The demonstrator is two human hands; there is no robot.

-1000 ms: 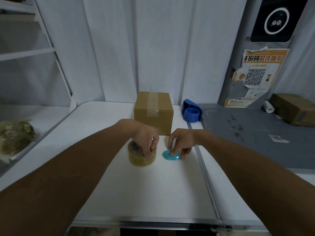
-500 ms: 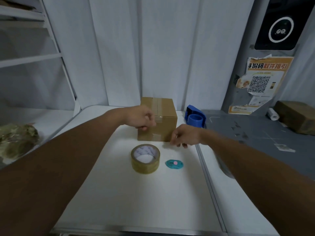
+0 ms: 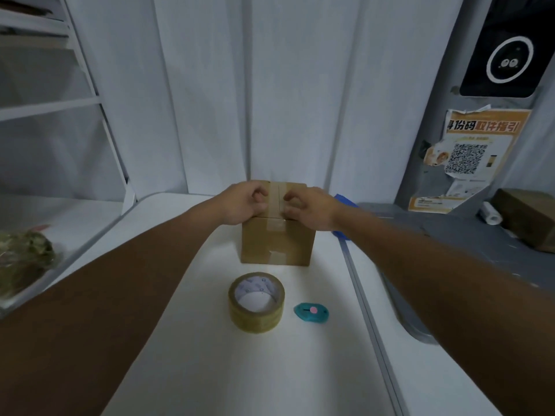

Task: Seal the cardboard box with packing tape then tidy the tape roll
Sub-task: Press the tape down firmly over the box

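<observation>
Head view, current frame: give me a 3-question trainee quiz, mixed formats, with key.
1. True or false: the tape roll is lying flat on the white table, untouched by either hand.
2. Multiple choice: where is the teal cutter? A) on top of the cardboard box B) on the table just right of the tape roll C) in the right hand
3. Fill in: the left hand and right hand rest on the box's ____, either side of the tape strip.

Key: 1 true; 2 B; 3 top
</observation>
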